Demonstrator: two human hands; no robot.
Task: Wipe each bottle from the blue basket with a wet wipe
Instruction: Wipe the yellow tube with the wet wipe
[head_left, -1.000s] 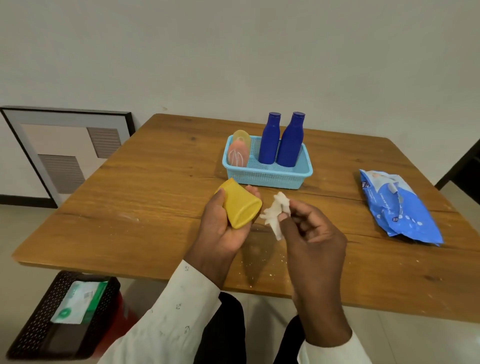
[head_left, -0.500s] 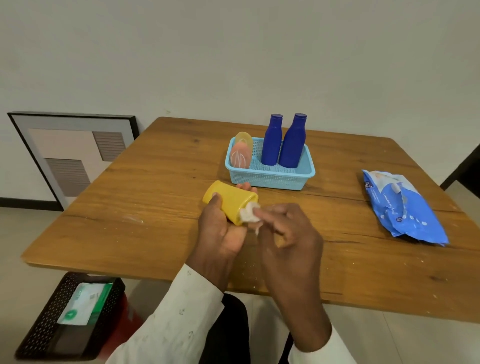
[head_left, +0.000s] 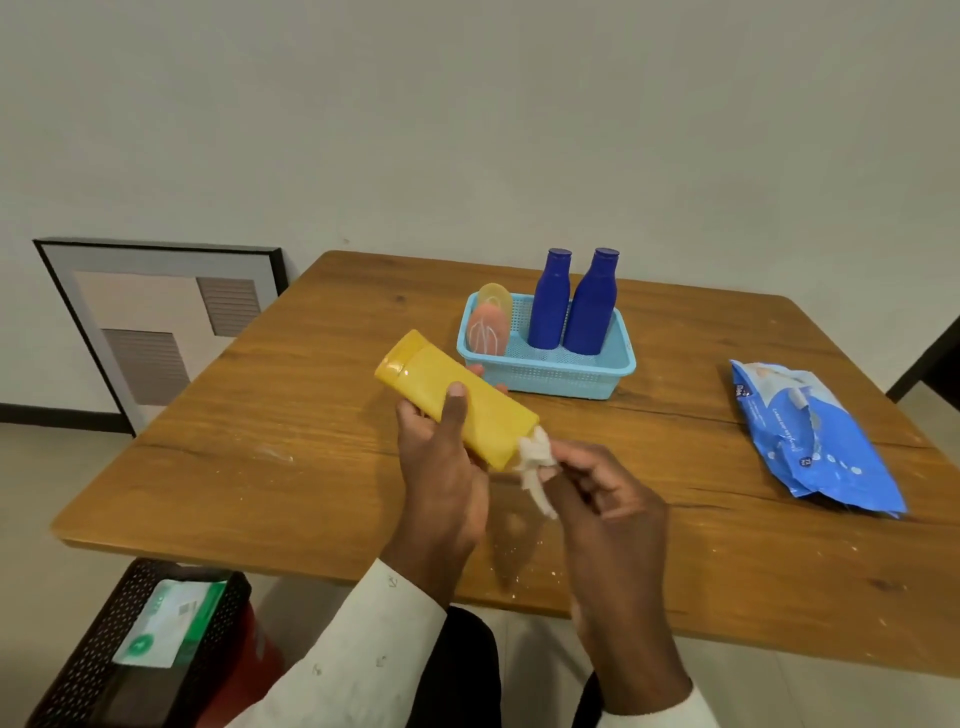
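Table of brown wood carries my light-blue perforated plastic basket with two dark-blue bottles upright inside. My left hand grips the tilted yellow plastic bottle above it; my right hand pinches a crumpled white wet wipe against its lower end.

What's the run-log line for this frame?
step: wiping | left hand: holds yellow plastic bottle | right hand: white wet wipe on bottle base | light-blue plastic basket: three bottles left
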